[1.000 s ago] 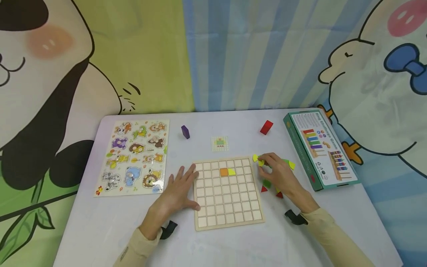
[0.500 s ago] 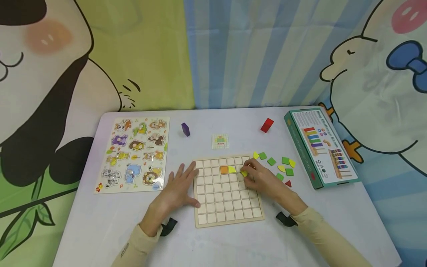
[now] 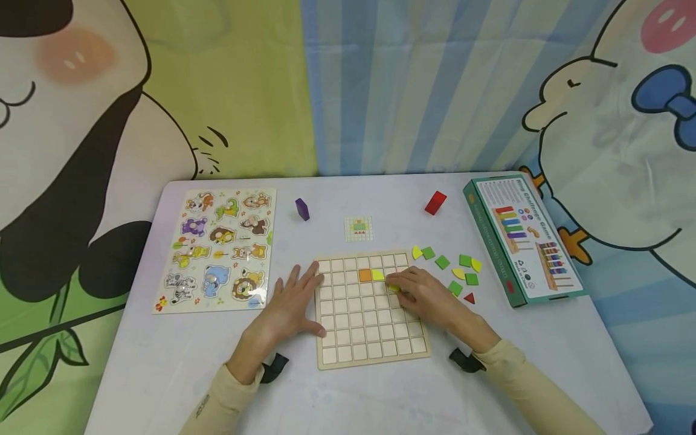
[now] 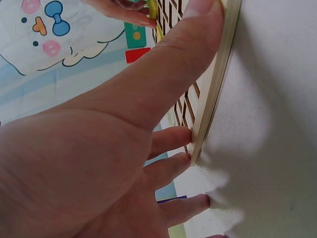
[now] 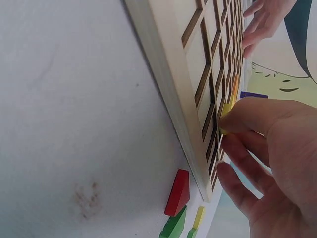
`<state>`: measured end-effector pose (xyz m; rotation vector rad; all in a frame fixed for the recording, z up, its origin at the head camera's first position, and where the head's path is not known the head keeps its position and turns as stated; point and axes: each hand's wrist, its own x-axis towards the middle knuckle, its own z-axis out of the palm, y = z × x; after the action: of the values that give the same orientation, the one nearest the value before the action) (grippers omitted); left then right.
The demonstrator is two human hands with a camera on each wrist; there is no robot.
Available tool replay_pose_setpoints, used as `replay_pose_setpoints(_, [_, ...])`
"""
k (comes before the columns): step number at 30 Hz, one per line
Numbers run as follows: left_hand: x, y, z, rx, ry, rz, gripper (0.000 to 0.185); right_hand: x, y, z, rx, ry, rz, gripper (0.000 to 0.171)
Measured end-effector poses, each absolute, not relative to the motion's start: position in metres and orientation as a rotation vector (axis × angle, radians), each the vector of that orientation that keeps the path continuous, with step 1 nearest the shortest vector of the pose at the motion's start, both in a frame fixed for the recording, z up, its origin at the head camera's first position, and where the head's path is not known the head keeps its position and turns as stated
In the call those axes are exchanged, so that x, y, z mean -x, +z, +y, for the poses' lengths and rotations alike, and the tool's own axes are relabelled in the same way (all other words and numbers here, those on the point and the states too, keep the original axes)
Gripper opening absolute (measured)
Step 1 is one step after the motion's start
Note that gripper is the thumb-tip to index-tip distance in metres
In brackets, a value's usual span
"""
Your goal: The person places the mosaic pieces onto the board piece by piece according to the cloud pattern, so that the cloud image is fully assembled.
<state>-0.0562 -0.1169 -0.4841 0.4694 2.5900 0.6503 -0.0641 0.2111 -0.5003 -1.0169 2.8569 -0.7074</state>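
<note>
One gridded board (image 3: 366, 335) over there
Right hand (image 3: 429, 296) pinches a yellow piece (image 3: 393, 289); left hand (image 3: 286, 310), spread, touches the board.

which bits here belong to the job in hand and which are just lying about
Likely the job:
- grid board, touched by the left hand
- yellow piece pinched in the right hand
- orange square and yellow square
- green pieces
- pattern card, probably

Seemingly lying about:
- animal puzzle
- game box
- purple block
- red block
</note>
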Motion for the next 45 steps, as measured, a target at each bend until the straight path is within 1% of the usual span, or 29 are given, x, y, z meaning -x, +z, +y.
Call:
replay_pose_setpoints(5, [0.056, -0.484, -0.117, -0.469, 0.658, 2.590, 0.117, 0.062, -0.499, 0.211, 0.932, -0.762, 2.812, 0.034])
replay_pose_setpoints(11, [0.055, -0.483, -0.118, -0.473, 0.671, 2.589, 0.119, 0.061, -0.498, 0.213, 0.949, -0.756, 2.832, 0.027])
replay_pose_setpoints(25, [0.055, -0.481, -0.116, -0.467, 0.676, 2.594, 0.117, 0.062, -0.504, 0.217, 1.051, -0.816, 2.890, 0.024])
replay_pose_setpoints(30, [0.054, -0.480, -0.116, -0.463, 0.674, 2.593, 0.116, 0.058, -0.503, 0.218, 1.019, -0.798, 2.897, 0.023])
replay_pose_setpoints(37, [0.055, -0.481, -0.117, -0.468, 0.675, 2.588, 0.116, 0.061, -0.501, 0.242, 1.016, -0.817, 3.074, 0.020])
replay_pose_setpoints(41, [0.054, -0.482, -0.118, -0.473, 0.671, 2.580, 0.117, 0.065, -0.498, 0.265, 0.864, -0.747, 3.249, 0.021])
replay_pose_setpoints(45, [0.053, -0.482, -0.118, -0.473, 0.671, 2.580, 0.117, 0.066, -0.492, 0.287, 0.596, -0.663, 3.365, 0.020])
